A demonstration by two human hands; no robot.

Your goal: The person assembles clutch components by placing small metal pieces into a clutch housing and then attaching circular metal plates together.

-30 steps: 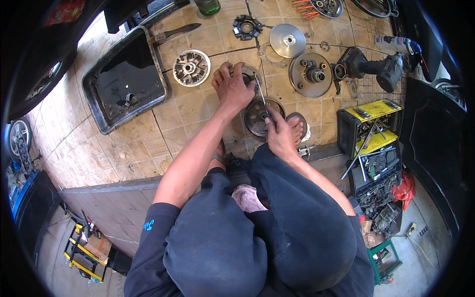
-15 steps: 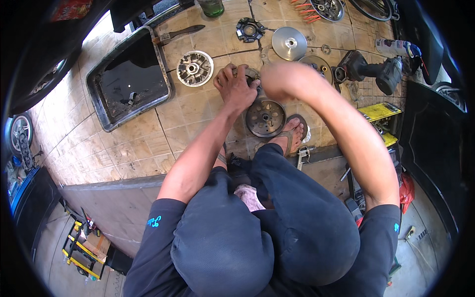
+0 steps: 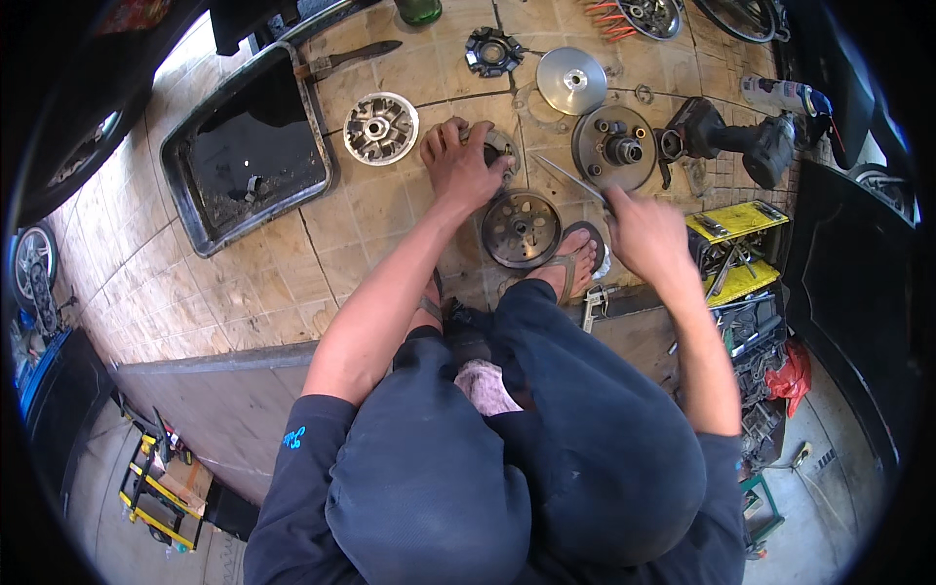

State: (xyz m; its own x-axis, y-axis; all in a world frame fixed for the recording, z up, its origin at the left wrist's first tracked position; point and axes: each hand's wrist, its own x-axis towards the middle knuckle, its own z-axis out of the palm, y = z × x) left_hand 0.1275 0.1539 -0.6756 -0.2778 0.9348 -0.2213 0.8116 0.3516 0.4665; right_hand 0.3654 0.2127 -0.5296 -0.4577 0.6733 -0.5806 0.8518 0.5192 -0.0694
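My left hand (image 3: 463, 168) is closed over a round, dark metal part (image 3: 505, 148) on the tiles, its fingers on the rim and covering much of it. Blurred a little by motion, my right hand (image 3: 648, 234) grips a screwdriver (image 3: 570, 176) by the handle. Its thin shaft points up and left toward the part, with the tip just short of it. Below my left hand lies a dark clutch drum (image 3: 499, 244) with holes in its face, close to my foot. A pulley assembly with a splined hub (image 3: 590, 156) sits beyond the screwdriver.
On the left stands a black tray (image 3: 322, 185) of dark liquid, with a brush (image 3: 356, 57) at its corner. A finned pulley half (image 3: 361, 156), a smooth metal disc (image 3: 565, 93) and a black ramp plate (image 3: 478, 63) lie around. An impact driver (image 3: 717, 136) and yellow toolbox (image 3: 736, 222) are right.
My right hand has swung back right and nearer to me from beside the round part, bringing the screwdriver into view. My left hand stays on the part.
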